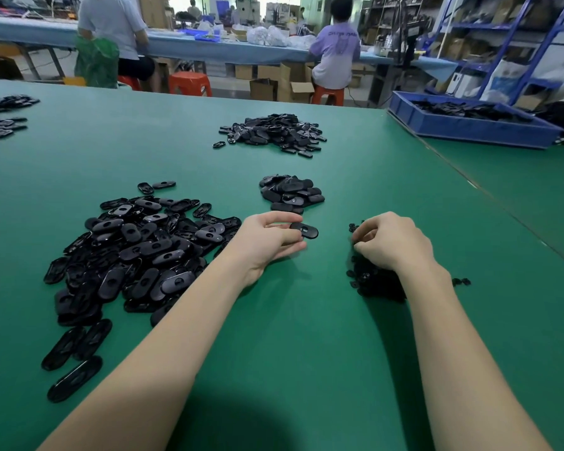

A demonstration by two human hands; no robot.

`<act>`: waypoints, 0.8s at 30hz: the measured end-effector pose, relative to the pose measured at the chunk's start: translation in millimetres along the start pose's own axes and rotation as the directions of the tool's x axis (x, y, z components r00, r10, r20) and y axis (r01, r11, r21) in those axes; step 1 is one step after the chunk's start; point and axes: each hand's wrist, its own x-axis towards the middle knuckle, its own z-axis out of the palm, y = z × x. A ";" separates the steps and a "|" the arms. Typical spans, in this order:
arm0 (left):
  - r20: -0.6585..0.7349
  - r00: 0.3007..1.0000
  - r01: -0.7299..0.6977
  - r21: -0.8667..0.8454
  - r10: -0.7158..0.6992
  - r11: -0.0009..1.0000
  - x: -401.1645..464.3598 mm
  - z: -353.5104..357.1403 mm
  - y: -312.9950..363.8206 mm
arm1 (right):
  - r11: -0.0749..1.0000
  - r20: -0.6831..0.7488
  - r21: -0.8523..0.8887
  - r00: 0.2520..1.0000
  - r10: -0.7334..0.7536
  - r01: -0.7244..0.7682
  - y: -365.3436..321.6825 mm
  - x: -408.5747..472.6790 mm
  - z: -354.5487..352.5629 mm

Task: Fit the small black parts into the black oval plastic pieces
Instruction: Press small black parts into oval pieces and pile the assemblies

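My left hand [269, 242] pinches one black oval piece [305, 230] between thumb and fingers, just above the green table. My right hand [393, 244] hovers with curled fingers over a heap of small black parts [370, 281]; whether it holds one of them I cannot tell. A big pile of black oval pieces [137, 252] lies to the left of my left arm. A small stack of oval pieces [290, 193] sits just beyond my left hand.
Another pile of oval pieces [274, 131] lies farther back on the green table [306, 336]. A blue tray [469, 125] of black parts stands at the back right. More pieces [0, 122] lie at the far left. Two people sit at a bench behind.
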 end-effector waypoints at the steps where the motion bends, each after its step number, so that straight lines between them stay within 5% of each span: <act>1: -0.002 1.000 0.000 -0.001 0.000 1.000 0.1 -0.2 0.0 | 1.000 -0.008 0.001 1.000 0.009 -0.009 -0.5 -0.5 0.4; 9: -0.024 1.000 -0.010 0.009 0.010 1.000 0.4 -1.7 0.5 | 0.999 0.002 0.039 1.000 -0.029 0.029 1.0 0.5 1.1; 15: -0.042 0.997 -0.062 0.092 0.066 0.994 -1.0 -1.9 1.1 | 0.751 0.159 0.657 0.964 -0.214 0.059 -14.2 -1.5 1.9; 24: -0.006 0.987 -0.157 0.220 0.162 0.963 -3.4 1.2 0.9 | 0.696 0.188 0.715 0.943 -0.274 0.060 -20.7 -7.6 7.0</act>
